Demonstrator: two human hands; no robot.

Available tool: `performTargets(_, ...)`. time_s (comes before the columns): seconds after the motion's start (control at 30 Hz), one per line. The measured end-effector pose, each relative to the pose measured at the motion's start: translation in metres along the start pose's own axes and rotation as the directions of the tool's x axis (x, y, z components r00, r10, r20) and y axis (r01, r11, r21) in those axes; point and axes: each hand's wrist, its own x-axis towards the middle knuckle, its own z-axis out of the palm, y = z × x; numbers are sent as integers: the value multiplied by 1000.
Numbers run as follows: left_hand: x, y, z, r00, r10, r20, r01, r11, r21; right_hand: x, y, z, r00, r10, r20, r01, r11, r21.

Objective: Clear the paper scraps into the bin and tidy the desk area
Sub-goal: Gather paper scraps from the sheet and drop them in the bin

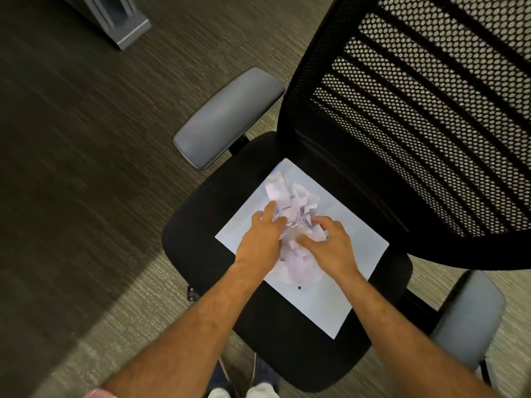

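A heap of white paper scraps (293, 205) lies on a flat white sheet (324, 300), which rests on the black seat of an office chair (201, 225). My left hand (263, 242) presses into the heap from the left, fingers curled among the scraps. My right hand (330, 245) closes on the heap from the right, with scraps showing between its fingers. Both hands cup the pile between them. No bin is in view.
The chair's black mesh backrest (416, 110) rises at the right. Grey armrests stand at the upper left (227, 116) and lower right (465, 320). Striped carpet (86, 168) surrounds the chair. A grey furniture base (126, 27) sits at the top left. My shoes show at the bottom.
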Motion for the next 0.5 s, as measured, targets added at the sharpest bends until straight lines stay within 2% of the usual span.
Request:
performTargets(0.13,4,2,0,1000,-19,19,20,999,-41,-3,-4,3,998,-63,18,63,998,12)
performTargets(0.23,5,6,-6,999,-24,24,25,998,-54,0,0,2,999,-23,-44,26,998,65)
performTargets(0.33,4,12,-14,998,-49,-37,46,996,-74,4,8,-8,996,-18,-85,27,994,106)
performTargets(0.5,-1,25,-30,995,-66,-70,55,987,-152,-2,9,-38,995,38,-97,-17,977,211)
